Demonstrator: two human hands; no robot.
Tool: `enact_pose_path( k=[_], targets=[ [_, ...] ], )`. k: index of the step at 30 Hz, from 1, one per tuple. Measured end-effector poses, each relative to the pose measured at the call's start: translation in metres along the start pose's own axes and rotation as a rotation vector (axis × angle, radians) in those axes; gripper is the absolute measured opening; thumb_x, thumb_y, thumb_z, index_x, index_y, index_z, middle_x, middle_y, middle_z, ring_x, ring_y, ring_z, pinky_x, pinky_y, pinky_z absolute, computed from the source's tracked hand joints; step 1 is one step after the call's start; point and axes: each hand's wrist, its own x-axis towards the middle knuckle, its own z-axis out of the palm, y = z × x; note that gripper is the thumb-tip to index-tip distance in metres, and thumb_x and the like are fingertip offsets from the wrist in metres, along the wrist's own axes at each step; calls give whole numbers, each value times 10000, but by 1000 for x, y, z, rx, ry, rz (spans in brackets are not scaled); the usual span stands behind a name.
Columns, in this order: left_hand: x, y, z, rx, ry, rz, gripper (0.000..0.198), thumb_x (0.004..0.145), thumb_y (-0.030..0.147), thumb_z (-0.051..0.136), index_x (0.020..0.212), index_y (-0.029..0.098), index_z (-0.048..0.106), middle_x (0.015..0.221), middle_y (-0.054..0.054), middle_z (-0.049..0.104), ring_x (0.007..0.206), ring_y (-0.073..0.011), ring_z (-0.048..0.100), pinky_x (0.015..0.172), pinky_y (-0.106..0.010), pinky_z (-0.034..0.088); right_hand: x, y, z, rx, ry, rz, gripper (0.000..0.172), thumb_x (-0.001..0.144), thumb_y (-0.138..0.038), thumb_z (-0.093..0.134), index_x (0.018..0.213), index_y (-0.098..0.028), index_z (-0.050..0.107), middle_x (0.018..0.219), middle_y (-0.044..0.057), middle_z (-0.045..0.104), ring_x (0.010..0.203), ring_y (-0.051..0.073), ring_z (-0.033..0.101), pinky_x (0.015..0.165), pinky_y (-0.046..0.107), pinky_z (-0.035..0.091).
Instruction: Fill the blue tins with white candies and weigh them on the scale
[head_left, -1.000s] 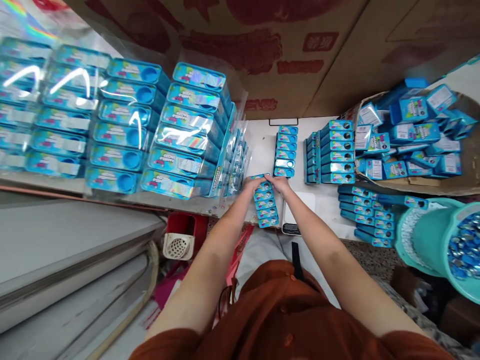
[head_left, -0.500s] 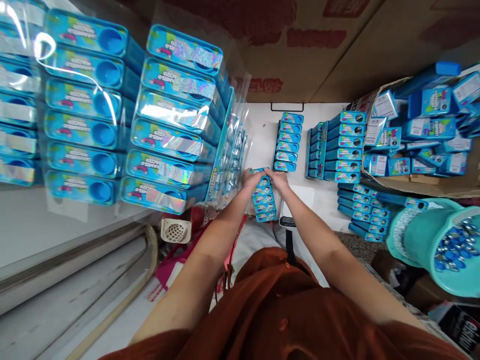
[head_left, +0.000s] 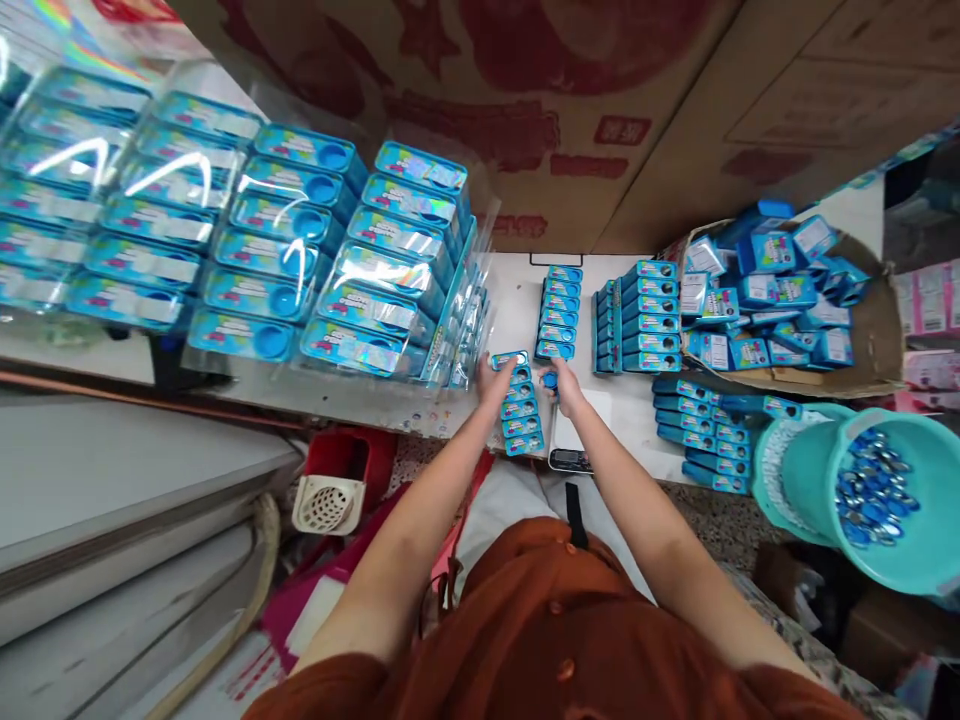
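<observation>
My left hand (head_left: 495, 384) grips the far end of a row of small blue boxes (head_left: 522, 425), its fingers at the end box (head_left: 510, 358). Each box has a round dark opening in its printed face. A short gap to the right, my right hand (head_left: 568, 388) pinches a small round blue piece (head_left: 550, 380), partly covered by the fingers. Just beyond the hands stands another row of blue boxes (head_left: 559, 310). A flat white device with a dark display (head_left: 589, 418), which looks like a scale, lies beside my right wrist.
Plastic-wrapped stacks of blue boxes (head_left: 270, 240) fill the left side. To the right are more stacked boxes (head_left: 651, 315) and a cardboard carton (head_left: 874, 330) of loose ones. A turquoise bucket (head_left: 806, 480) holds shiny blue-and-silver pieces. A large cardboard box (head_left: 570, 110) stands behind.
My hands have come apart: the right has moved off the row and now shows a round blue piece in its fingers. The left stays on the row. The view has shifted.
</observation>
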Motion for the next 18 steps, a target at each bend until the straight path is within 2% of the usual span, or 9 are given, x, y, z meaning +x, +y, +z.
enact_pose_path(
  k=[2,3,5,8,11,15,18],
  targets=[
    [-25,-2,-7,89,96,189,455,802,381,626,1217,213,543,1228,-102,593,1212,-231,503,1027,-331,374,-15,-1,-9,91,-119,16,314,829,-474,436,763,-184,536,550,-25,485,390,63,299,376,217,127],
    [-38,-4,-10,126,109,288,407,826,372,596,1201,219,558,1234,-101,585,1220,-231,492,1045,-333,356,-22,-1,-13,118,-166,16,266,807,-436,465,797,-182,544,569,-27,496,399,60,306,381,212,120],
    [-61,-7,-11,151,40,442,323,859,357,546,1154,234,593,1193,-95,597,1179,-224,516,1031,-328,366,-32,3,-18,134,-243,-3,230,757,-394,529,843,-183,553,588,-32,505,418,57,316,389,206,107],
    [-83,-12,-5,136,-94,562,272,864,352,537,1103,261,628,1097,-72,626,1062,-204,568,954,-309,418,-41,14,-22,97,-314,-73,287,718,-444,606,824,-182,555,565,-45,470,433,53,318,399,200,101],
    [-86,-15,1,127,-150,567,228,821,330,590,1026,251,649,987,-52,644,892,-182,595,851,-298,459,-45,26,-23,16,-316,-141,365,714,-539,615,771,-188,532,544,-59,429,428,47,304,399,196,102],
    [-78,-17,6,70,-255,407,99,765,265,620,851,221,639,808,-13,647,686,-140,585,699,-270,490,-46,38,-21,-82,-277,-139,351,729,-538,608,773,-213,485,546,-74,421,410,45,321,399,184,118],
    [-72,-18,6,22,-316,335,68,767,228,587,812,210,635,754,-12,647,658,-135,599,649,-256,498,-42,45,-20,-50,-217,-121,302,756,-502,567,797,-218,473,535,-72,448,390,47,314,397,182,113]
  ],
)
